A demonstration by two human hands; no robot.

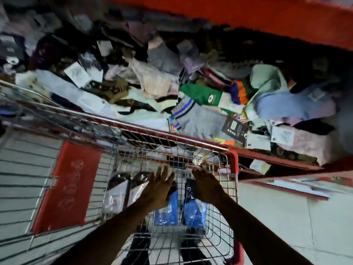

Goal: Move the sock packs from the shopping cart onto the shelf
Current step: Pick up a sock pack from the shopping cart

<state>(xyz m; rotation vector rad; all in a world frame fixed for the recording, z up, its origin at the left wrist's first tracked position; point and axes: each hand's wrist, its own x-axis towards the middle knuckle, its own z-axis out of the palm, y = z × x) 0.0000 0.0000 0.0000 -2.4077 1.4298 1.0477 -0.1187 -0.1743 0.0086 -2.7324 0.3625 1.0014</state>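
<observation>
Left hand reaching down into the shopping cart, fingers spread and apart, palm over the top of a blue sock pack — touching or just above, cannot tell. Further left in the basket, two clear packs with dark tops lying side by side, beside a red panel on the cart's wire side. Right hand next, fingers loosely open, closed on nothing, over the dark top of a second blue sock pack. Both blue packs down in the wire basket, just apart from each other. Beyond the cart's rim, red-edged shelf heaped with loose socks and packs — grey striped pair, green one.
</observation>
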